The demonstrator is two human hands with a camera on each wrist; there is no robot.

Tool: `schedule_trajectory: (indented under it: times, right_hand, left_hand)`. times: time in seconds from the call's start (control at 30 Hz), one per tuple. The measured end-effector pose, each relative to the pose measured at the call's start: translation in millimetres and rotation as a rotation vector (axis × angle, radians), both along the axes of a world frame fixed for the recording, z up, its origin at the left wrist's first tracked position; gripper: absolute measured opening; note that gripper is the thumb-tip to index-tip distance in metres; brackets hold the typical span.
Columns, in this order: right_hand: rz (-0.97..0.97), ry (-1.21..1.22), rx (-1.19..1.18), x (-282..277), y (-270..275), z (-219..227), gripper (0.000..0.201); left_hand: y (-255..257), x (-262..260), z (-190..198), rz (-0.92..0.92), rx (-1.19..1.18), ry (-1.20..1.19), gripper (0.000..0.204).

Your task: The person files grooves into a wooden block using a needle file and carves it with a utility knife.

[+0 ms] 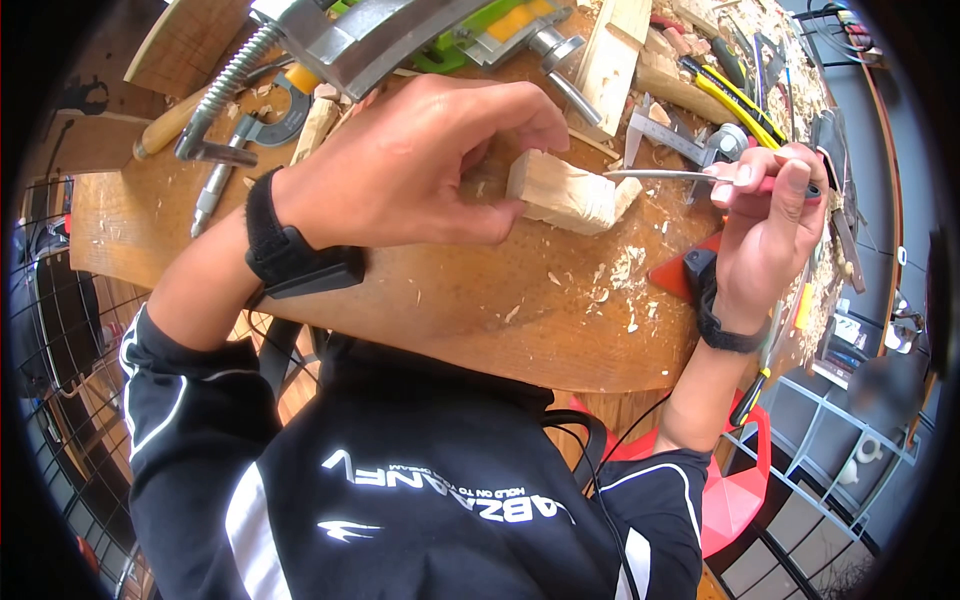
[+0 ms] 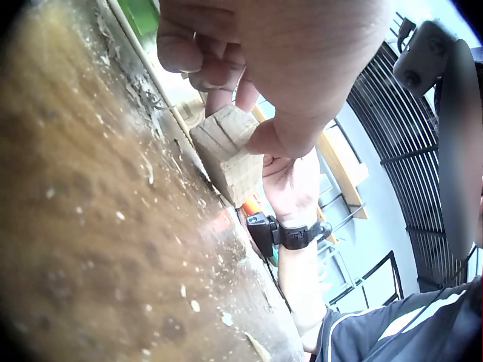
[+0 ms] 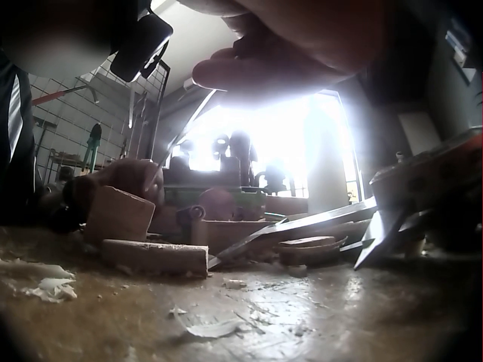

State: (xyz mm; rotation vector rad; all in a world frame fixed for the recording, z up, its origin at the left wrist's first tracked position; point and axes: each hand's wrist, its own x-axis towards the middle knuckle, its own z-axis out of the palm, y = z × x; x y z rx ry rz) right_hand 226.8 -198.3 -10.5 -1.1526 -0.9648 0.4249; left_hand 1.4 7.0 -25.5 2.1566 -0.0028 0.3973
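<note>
A squared wooden block point(image 1: 563, 190) with a rough-cut right end lies on the bench; its end grain faces the left wrist view point(image 2: 226, 147). My left hand point(image 1: 400, 165) spans its left end, thumb at the near side and fingertips at the far side. In my right hand point(image 1: 765, 215) I grip a carving tool point(image 1: 665, 174) with a slim, slightly curved metal shaft and a red handle. Its tip overlaps the block's right end in the head view. A small wood piece point(image 3: 155, 256) lies beside the block. The right wrist view shows the tool's shaft point(image 3: 189, 121) slanting down from the fingers.
A metal vise point(image 1: 370, 45) stands at the back of the wooden bench point(image 1: 430, 300). A micrometer point(image 1: 275, 120) lies left, a caliper point(image 1: 665, 135) and yellow-handled pliers point(image 1: 740, 105) back right. Pale shavings point(image 1: 628, 268) are scattered near the block, with heaps along the right edge.
</note>
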Motion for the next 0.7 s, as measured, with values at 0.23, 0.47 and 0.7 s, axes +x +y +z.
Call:
schedule_trajectory:
  times: [0.23, 0.47, 0.7]
  right_hand:
    - [-0.009, -0.091, 0.000, -2.0, 1.6, -0.7, 0.023]
    - [0.075, -0.084, 0.055, -2.3, 1.9, -2.5, 0.023]
    - [0.067, -0.066, 0.058, 0.5, 1.0, -2.9, 0.023]
  left_hand:
    - [0.1, 0.2, 1.1, -0.002, -0.002, 0.004, 0.049]
    - [0.1, 0.3, 0.7, -0.004, 0.000, -0.003, 0.050]
    - [1.2, 0.6, 0.7, -0.002, 0.014, -0.008, 0.050]
